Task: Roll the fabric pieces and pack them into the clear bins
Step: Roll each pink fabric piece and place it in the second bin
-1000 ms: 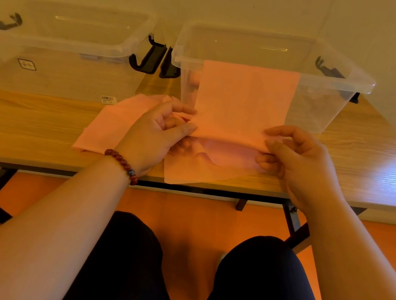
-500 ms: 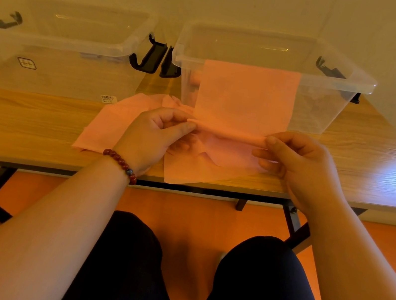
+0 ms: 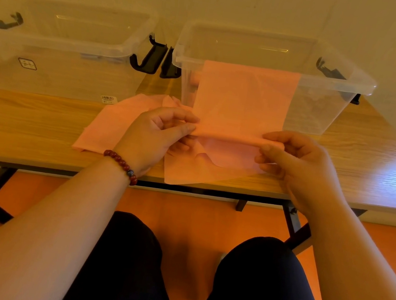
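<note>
A pink fabric piece [image 3: 244, 100] is stretched between my hands, its far end lying up against the front of the right clear bin [image 3: 329, 111]. Its near edge is rolled into a thin tube. My left hand [image 3: 160, 133] pinches the left end of that roll and my right hand [image 3: 292, 157] pinches the right end. More pink fabric pieces [image 3: 113, 130] lie flat on the table under and left of my hands, one hanging slightly over the front edge. The left clear bin [image 3: 58, 55] stands beside the right one. Something pink shows through the right bin's wall.
Both bins stand at the back of a wooden table [image 3: 13, 119] against a wall, with black latch handles [image 3: 152, 58] between them. The table's front edge is just below my wrists. My knees and an orange floor [image 3: 193, 217] are beneath.
The rolled edge has grown a little and moved away from me, shortening the flat part of the piece. Both hands shifted slightly forward with it.
</note>
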`<action>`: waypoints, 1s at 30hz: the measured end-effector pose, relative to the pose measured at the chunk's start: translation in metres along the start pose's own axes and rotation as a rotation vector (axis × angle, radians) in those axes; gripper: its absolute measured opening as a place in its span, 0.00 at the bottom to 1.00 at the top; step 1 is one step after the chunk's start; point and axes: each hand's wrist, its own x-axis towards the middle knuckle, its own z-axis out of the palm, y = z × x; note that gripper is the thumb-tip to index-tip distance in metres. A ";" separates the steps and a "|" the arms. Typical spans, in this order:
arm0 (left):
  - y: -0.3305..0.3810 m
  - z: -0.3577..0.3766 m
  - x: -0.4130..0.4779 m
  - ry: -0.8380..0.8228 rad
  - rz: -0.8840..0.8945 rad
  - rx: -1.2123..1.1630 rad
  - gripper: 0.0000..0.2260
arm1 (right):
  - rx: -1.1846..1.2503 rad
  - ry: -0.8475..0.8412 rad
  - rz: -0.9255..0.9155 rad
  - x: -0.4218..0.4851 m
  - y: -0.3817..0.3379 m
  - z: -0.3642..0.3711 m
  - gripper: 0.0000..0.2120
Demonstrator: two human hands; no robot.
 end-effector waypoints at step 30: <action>0.000 -0.002 -0.001 -0.051 -0.026 0.019 0.08 | -0.038 0.020 -0.022 0.002 0.003 0.002 0.05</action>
